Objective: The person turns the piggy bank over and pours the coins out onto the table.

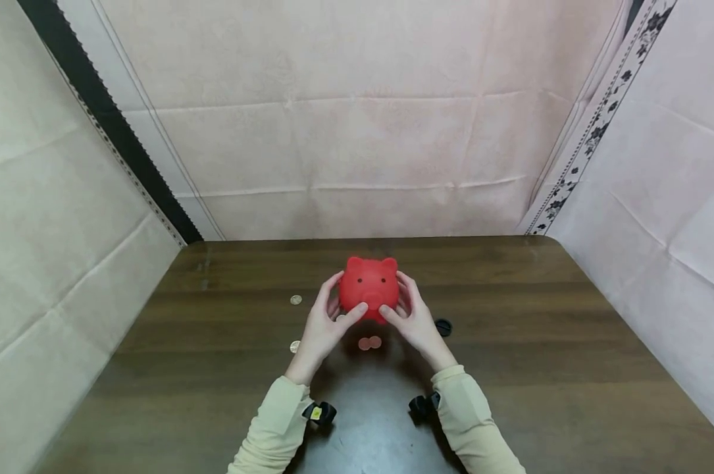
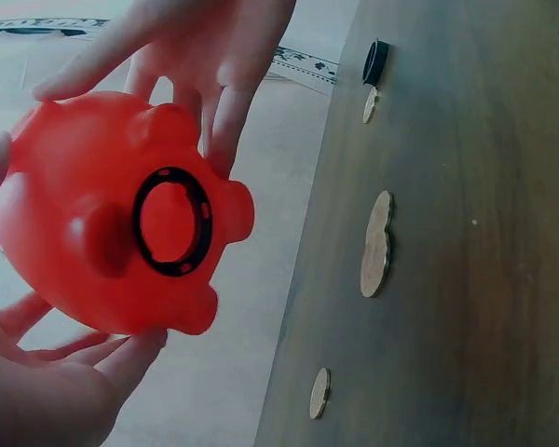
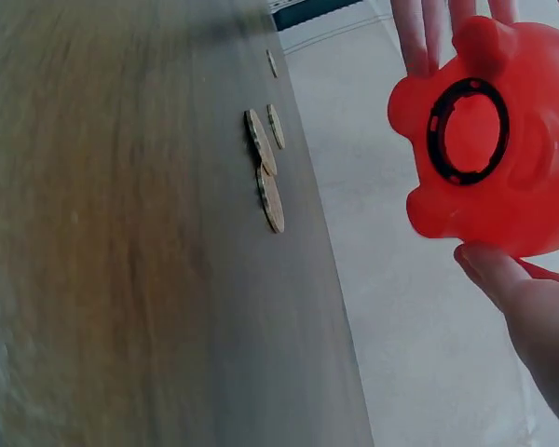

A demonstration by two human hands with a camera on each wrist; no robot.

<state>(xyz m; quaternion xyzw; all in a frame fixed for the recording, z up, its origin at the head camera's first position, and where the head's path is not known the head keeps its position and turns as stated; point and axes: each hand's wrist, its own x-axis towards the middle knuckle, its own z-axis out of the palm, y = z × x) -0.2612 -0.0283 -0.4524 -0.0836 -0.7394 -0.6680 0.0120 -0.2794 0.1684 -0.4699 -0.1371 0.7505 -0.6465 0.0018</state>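
Observation:
Both hands hold a red piggy bank (image 1: 370, 286) above the table, its face turned up towards the head camera. My left hand (image 1: 327, 322) grips its left side, thumb on the front near the snout. On the opposite side my right hand (image 1: 412, 316) grips it the same way. The wrist views show the underside, where a black ring (image 2: 205, 223) surrounds an uncovered round hole. Two copper coins (image 1: 370, 343) lie touching on the table below the bank. A black round plug (image 1: 443, 327) lies beside the right wrist.
On the left of the wooden table (image 1: 540, 342) lie a pale coin (image 1: 296, 299) and another coin (image 1: 295, 346) partly behind the left forearm. One more coin (image 1: 341, 318) shows between the left fingers. Pale cloth walls (image 1: 357, 145) enclose the back and sides.

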